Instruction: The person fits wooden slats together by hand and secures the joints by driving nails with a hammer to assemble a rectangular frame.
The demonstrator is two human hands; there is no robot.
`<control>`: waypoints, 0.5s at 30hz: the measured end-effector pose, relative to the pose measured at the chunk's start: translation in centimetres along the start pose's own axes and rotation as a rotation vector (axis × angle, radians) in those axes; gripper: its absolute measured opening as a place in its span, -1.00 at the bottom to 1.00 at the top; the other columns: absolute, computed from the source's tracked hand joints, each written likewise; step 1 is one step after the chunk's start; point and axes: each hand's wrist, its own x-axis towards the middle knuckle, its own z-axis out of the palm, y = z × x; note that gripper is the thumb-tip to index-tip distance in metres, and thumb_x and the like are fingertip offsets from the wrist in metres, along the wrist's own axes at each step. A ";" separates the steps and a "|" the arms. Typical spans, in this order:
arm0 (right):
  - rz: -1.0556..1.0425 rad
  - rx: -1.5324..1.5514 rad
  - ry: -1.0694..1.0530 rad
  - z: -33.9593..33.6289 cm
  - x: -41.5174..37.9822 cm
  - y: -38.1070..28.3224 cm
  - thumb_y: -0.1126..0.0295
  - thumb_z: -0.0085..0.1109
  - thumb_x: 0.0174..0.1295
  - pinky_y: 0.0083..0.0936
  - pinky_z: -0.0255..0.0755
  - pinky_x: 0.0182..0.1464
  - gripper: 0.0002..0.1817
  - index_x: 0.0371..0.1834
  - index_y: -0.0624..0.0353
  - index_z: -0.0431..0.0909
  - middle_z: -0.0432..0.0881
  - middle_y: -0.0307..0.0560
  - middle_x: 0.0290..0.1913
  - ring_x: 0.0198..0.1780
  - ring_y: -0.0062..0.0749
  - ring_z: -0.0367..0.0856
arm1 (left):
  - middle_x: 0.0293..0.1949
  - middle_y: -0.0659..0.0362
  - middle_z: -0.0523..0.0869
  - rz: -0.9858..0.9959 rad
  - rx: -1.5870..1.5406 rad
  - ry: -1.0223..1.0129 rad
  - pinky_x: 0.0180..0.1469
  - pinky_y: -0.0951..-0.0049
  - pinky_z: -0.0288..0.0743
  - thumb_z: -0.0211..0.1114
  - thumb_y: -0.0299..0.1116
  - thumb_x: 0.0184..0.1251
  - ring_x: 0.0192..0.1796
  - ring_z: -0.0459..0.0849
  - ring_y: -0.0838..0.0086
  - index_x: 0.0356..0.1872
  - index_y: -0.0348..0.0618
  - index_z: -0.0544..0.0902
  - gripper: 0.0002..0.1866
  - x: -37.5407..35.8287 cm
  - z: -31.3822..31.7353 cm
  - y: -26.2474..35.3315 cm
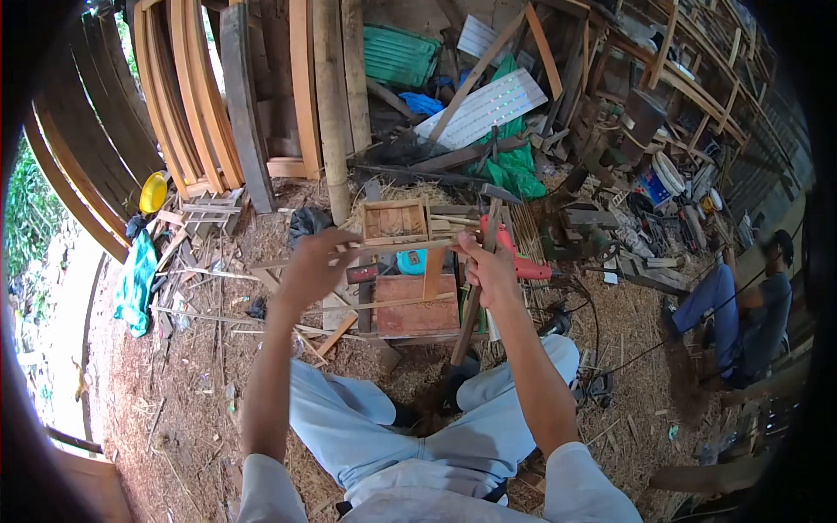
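Observation:
My right hand (490, 272) is wrapped round the handle of a hammer (472, 321), whose head points up and away from me. A thin wooden strip (403, 247) spans the gap between my hands, its right end by my right fingertips. My left hand (316, 268), slightly blurred, pinches the strip's left end. Just beyond the strip sits a small open wooden box (394, 206). Below the strip lie a reddish wooden board (403, 321) and a blue object (411, 261) that is partly covered. A red power tool (528, 268) rests right of my right hand.
Wood shavings and scrap sticks cover the ground (205, 383). Long planks (202, 105) lean at the back left. A green plastic crate (397, 54) and a white perforated panel (488, 109) stand behind. Another person (741, 314) sits at the right. A cable (595, 318) trails nearby.

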 end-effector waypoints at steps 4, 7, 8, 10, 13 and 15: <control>0.034 -0.021 -0.033 -0.6 0.7 0.0 0.29 0.39 0.26 -0.64 0.04 -0.68 -0.77 -0.29 0.15 0.52 0.32 -0.43 -0.58 -0.68 -0.75 0.13 | -0.18 0.02 0.74 0.123 -0.093 0.005 -0.06 0.27 0.62 0.38 -0.47 0.23 -0.12 0.76 0.22 -0.08 -0.24 0.70 -0.76 2.5 5.8 4.0; 0.068 -0.002 -0.043 -0.8 0.3 0.0 0.29 0.37 0.27 -0.64 0.07 -0.67 -0.76 -0.27 0.18 0.52 0.35 -0.40 -0.56 -0.66 -0.76 0.18 | -0.18 0.02 0.74 0.139 -0.050 -0.032 -0.09 0.26 0.62 0.40 -0.49 0.19 -0.13 0.76 0.22 -0.08 -0.24 0.70 -0.74 3.3 7.3 5.0; 0.069 0.002 -0.034 -0.9 0.3 0.0 0.29 0.37 0.27 -0.64 0.07 -0.67 -0.76 -0.27 0.18 0.52 0.35 -0.40 -0.56 -0.66 -0.76 0.18 | -0.18 0.02 0.74 0.131 0.005 -0.038 -0.13 0.27 0.63 0.40 -0.50 0.18 -0.13 0.76 0.22 -0.08 -0.24 0.70 -0.73 3.4 7.6 5.3; 0.054 -0.055 -0.021 -0.9 0.1 0.2 0.28 0.36 0.28 -0.65 0.08 -0.66 -0.76 -0.26 0.18 0.53 0.36 -0.39 -0.56 -0.65 -0.75 0.21 | -0.23 0.09 0.74 0.146 -0.080 0.028 -0.22 0.25 0.60 0.40 -0.49 0.17 -0.23 0.74 0.21 -0.12 -0.17 0.71 -0.77 3.3 8.4 4.7; 0.043 -0.044 -0.038 -0.7 -0.3 0.1 0.26 0.36 0.28 -0.66 0.07 -0.66 -0.76 -0.25 0.16 0.53 0.35 -0.41 -0.57 -0.66 -0.74 0.21 | -0.30 0.16 0.73 0.166 -0.134 0.088 -0.32 0.27 0.57 0.39 -0.49 0.16 -0.33 0.73 0.23 -0.16 -0.07 0.72 -0.80 2.9 8.4 4.2; 0.049 -0.038 -0.054 -0.8 -0.4 0.1 0.25 0.37 0.27 -0.66 0.07 -0.66 -0.76 -0.25 0.15 0.54 0.36 -0.41 -0.57 -0.66 -0.74 0.21 | -0.31 0.18 0.73 0.180 -0.108 0.075 -0.34 0.30 0.58 0.39 -0.50 0.17 -0.34 0.73 0.25 -0.16 -0.05 0.72 -0.79 2.7 8.4 4.1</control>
